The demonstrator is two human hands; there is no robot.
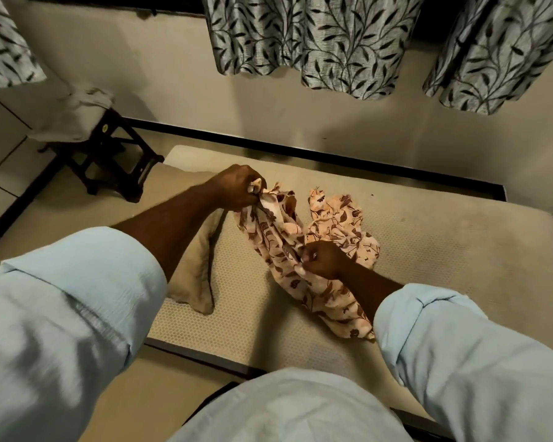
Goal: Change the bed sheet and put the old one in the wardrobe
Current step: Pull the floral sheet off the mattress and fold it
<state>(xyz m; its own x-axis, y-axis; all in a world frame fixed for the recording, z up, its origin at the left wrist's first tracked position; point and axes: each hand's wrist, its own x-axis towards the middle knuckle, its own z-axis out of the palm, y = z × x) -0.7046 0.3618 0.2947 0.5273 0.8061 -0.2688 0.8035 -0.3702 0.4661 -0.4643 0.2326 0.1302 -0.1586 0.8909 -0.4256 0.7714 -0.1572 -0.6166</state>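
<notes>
The left hand (238, 188) is closed in a fist around a gathered corner of the floral bed sheet (336, 218), and this corner is held up above the bed. The right hand (326, 260) is also closed, lower and nearer to the body, and a fold of the same sheet is pinched in it. Between the two fists the cloth is twisted like a rope. The rest is left in a crumpled heap on the bare mattress (428, 237), and one end is hanging toward the near edge, under the right forearm.

Whether this sheet is the old one or the fresh one cannot be told. The wardrobe is not seen.

The first risk is judged to come from the grip itself. Bunches are held, not clean edges, so if the sheet is shaken out or folded from here, it is likely to be opened crooked or knotted more. If the fists are pulled apart strongly, the twisted part could be strained.

The second risk is the hanging end: it could be dragged off the mattress to the floor.

A beige pillow (195, 275) lies just beside the sheet, under the left forearm, and it could be caught or covered by the cloth. The dark stool (109, 154) stands well apart, beside the bed.
</notes>
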